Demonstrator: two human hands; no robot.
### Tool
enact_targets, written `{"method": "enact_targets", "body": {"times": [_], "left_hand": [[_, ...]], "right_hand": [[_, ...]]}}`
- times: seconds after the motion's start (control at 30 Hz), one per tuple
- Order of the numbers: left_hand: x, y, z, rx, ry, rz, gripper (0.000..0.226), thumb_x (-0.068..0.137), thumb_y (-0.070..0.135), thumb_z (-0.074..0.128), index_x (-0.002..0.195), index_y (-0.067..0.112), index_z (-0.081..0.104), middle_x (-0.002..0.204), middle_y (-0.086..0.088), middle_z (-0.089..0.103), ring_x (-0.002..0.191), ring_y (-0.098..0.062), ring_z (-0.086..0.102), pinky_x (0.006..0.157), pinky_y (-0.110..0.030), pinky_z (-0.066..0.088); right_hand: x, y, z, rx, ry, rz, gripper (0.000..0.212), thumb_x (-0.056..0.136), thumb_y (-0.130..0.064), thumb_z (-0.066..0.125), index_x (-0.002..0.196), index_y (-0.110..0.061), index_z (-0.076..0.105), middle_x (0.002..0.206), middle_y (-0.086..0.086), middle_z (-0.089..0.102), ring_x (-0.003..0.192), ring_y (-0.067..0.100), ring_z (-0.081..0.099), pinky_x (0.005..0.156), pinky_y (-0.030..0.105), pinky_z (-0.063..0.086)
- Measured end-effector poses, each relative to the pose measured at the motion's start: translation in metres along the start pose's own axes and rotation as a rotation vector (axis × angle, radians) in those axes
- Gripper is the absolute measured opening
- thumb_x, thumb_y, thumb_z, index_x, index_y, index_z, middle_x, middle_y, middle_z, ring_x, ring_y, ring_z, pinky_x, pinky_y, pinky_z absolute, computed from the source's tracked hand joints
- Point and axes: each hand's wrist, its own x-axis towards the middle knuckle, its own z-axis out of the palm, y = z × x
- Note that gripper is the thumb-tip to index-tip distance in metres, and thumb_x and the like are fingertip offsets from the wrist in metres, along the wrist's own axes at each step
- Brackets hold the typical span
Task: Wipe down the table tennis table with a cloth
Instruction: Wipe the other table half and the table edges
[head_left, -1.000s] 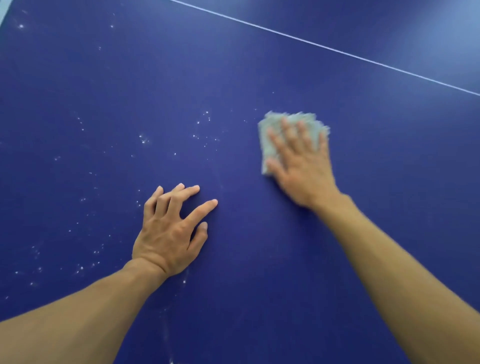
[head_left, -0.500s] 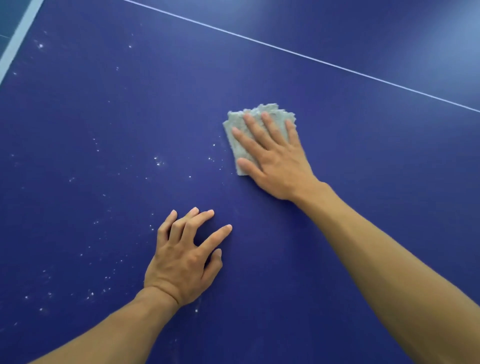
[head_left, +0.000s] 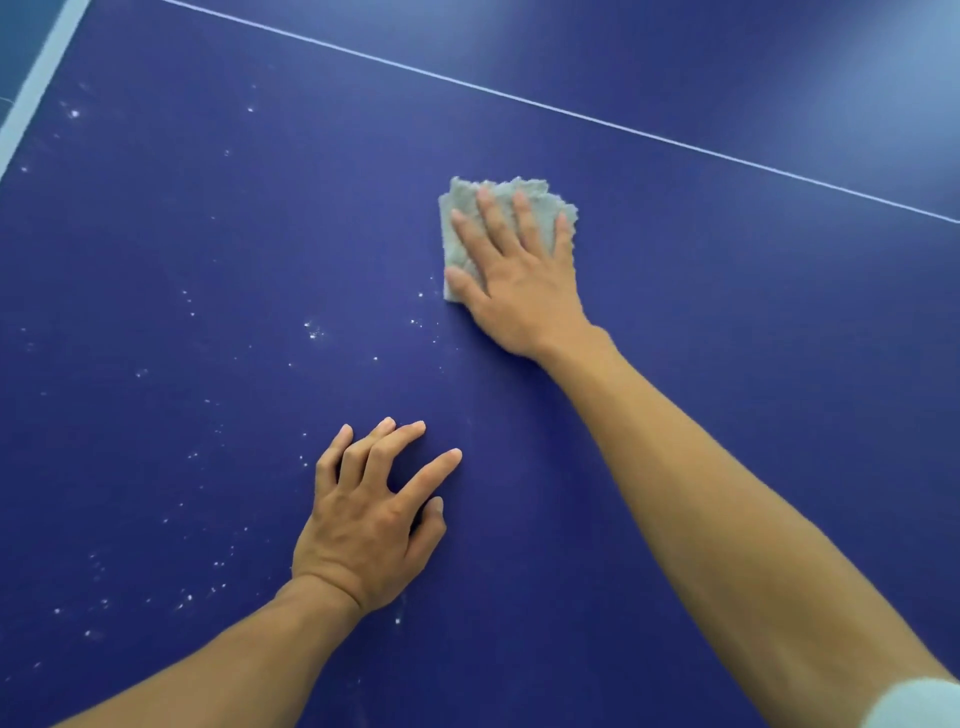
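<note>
A person's right hand (head_left: 519, 280) presses flat, fingers straight and spread, on a folded pale grey cloth (head_left: 462, 234) lying on the blue table tennis table (head_left: 727, 322), a little short of the thin white line (head_left: 571, 115) crossing the surface. The left hand (head_left: 366, 519) rests nearer the body, fingers loosely bent with the tips touching the table, holding nothing. White specks (head_left: 313, 331) dot the surface to the left of the cloth.
</note>
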Motion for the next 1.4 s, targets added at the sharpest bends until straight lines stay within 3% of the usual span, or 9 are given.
{"method": "enact_targets", "body": {"times": [0.1,0.4,0.53,0.7,0.93,1.0,1.17,1.3,1.4], "left_hand": [[0.001,0.000,0.000,-0.017,0.008,-0.005,0.045,0.094,0.038,0.048,0.134,0.030,0.067,0.142,-0.011,0.053,0.136,-0.034,0.046,0.120,-0.059,0.026],[0.001,0.000,0.000,-0.018,-0.015,-0.014,0.046,0.095,0.040,0.044,0.134,0.029,0.067,0.143,-0.010,0.050,0.137,-0.035,0.044,0.122,-0.057,0.022],[0.000,0.001,-0.002,-0.026,-0.024,-0.016,0.046,0.096,0.040,0.044,0.135,0.029,0.066,0.145,-0.009,0.049,0.139,-0.034,0.042,0.123,-0.057,0.020],[-0.001,0.001,-0.001,-0.046,-0.025,-0.021,0.047,0.095,0.042,0.045,0.137,0.029,0.063,0.146,-0.008,0.047,0.140,-0.035,0.041,0.124,-0.057,0.018],[-0.003,-0.001,0.002,-0.044,-0.022,-0.027,0.044,0.097,0.043,0.043,0.137,0.033,0.059,0.148,-0.005,0.041,0.141,-0.030,0.035,0.124,-0.052,0.013],[-0.003,0.000,0.002,-0.081,-0.007,-0.038,0.040,0.100,0.040,0.047,0.138,0.033,0.057,0.149,-0.003,0.040,0.141,-0.028,0.033,0.125,-0.051,0.011],[-0.022,-0.012,-0.019,-0.502,0.017,-0.041,0.041,0.099,0.020,0.053,0.139,0.017,0.057,0.137,-0.005,0.054,0.132,-0.028,0.044,0.123,-0.049,0.022],[-0.090,-0.040,-0.038,-0.408,0.065,0.068,0.038,0.095,0.022,0.052,0.131,0.016,0.063,0.131,-0.003,0.059,0.126,-0.027,0.051,0.121,-0.048,0.028],[-0.151,-0.058,-0.043,-0.353,0.091,0.077,0.037,0.095,0.025,0.052,0.128,0.015,0.065,0.130,-0.005,0.058,0.125,-0.028,0.052,0.123,-0.053,0.026]], "right_hand": [[-0.069,0.015,0.016,-0.024,0.006,0.050,0.070,0.100,-0.064,0.008,0.165,-0.040,0.008,0.174,-0.010,-0.006,0.160,0.023,-0.011,0.123,0.065,-0.008],[-0.232,0.058,0.046,0.196,0.173,0.970,0.068,0.102,-0.059,0.007,0.163,-0.036,-0.013,0.174,-0.004,-0.014,0.160,0.025,-0.013,0.120,0.074,-0.002],[-0.184,0.008,0.053,0.119,0.182,0.697,0.067,0.107,-0.053,0.018,0.158,-0.038,-0.022,0.174,-0.004,-0.012,0.160,0.026,-0.013,0.118,0.074,-0.004],[-0.186,-0.048,0.069,-0.010,0.106,0.170,0.065,0.106,-0.059,0.020,0.166,-0.036,0.014,0.175,-0.004,0.004,0.161,0.027,-0.003,0.122,0.070,0.001],[-0.265,0.026,0.071,0.200,0.193,0.912,0.068,0.102,-0.062,0.011,0.165,-0.041,-0.003,0.174,-0.008,-0.010,0.160,0.021,-0.012,0.123,0.068,-0.006],[-0.257,0.019,0.071,0.220,0.229,0.987,0.066,0.105,-0.057,0.015,0.165,-0.038,-0.004,0.174,-0.005,-0.009,0.160,0.024,-0.013,0.122,0.069,-0.007],[-0.233,-0.065,0.081,0.039,0.158,0.526,0.066,0.106,-0.056,0.024,0.165,-0.039,0.000,0.174,-0.009,-0.006,0.160,0.023,-0.008,0.121,0.071,-0.005],[-0.280,-0.141,0.111,-0.019,0.031,0.081,0.067,0.103,-0.062,0.019,0.165,-0.040,0.008,0.175,-0.009,-0.004,0.161,0.024,-0.010,0.122,0.070,-0.003],[-0.341,-0.151,0.127,-0.019,0.058,0.082,0.067,0.103,-0.061,0.024,0.165,-0.037,0.015,0.175,-0.006,0.004,0.161,0.026,-0.001,0.122,0.071,0.004]]}}
